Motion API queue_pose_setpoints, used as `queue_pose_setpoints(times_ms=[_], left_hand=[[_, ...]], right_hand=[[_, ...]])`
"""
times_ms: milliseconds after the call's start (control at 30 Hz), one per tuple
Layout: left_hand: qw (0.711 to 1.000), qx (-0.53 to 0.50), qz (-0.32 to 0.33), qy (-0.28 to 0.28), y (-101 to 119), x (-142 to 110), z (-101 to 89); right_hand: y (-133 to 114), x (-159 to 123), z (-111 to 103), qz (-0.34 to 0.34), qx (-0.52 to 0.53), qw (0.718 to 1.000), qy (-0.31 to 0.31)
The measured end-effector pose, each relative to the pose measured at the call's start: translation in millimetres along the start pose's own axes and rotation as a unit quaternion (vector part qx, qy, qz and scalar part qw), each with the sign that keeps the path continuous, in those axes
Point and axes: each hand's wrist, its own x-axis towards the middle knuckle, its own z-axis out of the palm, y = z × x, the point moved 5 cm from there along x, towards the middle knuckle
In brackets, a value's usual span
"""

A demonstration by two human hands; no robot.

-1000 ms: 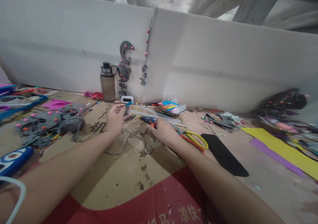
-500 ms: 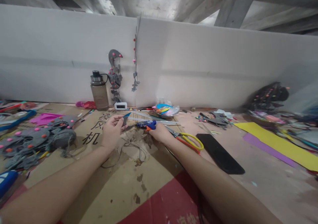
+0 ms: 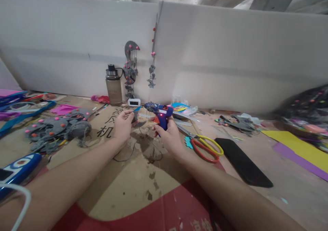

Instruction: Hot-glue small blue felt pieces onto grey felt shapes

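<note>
My right hand (image 3: 169, 133) is wrapped round the handle of a blue glue gun (image 3: 164, 116) with an orange trigger and a small red light. Its nozzle end points left, toward my left hand (image 3: 124, 125). Between the thumb and fingers of that hand is a small grey and blue felt piece (image 3: 136, 113). A thin grey cord (image 3: 128, 158) trails below it onto the stained cardboard (image 3: 133, 190). Scissors (image 3: 207, 147) with yellow and red handles lie just right of my right hand, beside a small teal cutout (image 3: 188, 142).
A black phone (image 3: 243, 161) lies right of the scissors. Grey felt pieces with coloured pom-poms (image 3: 55, 128) spread at left. A bottle (image 3: 114, 89) and a small white digital clock (image 3: 134, 102) stand near the white wall. Yellow sheets (image 3: 294, 145) are at right.
My right hand has lifted the glue gun off the cardboard and turned it upright near my left hand. The view has shifted left and down. My left hand keeps the felt piece.
</note>
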Motion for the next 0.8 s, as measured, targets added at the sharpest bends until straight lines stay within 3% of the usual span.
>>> queue_pose_setpoints(times_ms=[133,400,800], left_hand=[[1.000,0.000,0.001,-0.003,-0.3,-3.3,2.0],[1.000,0.005,-0.002,-0.011,1.0,-7.0,4.2],[1.000,0.011,0.001,-0.024,1.9,-8.9,6.4]], right_hand=[[4.0,-4.3,2.6,-0.001,-0.049,0.999,-0.018],[0.4,-7.6,0.7,-0.116,-0.201,0.973,-0.003],[1.3,-10.1,0.7,-0.115,-0.264,0.958,0.000]])
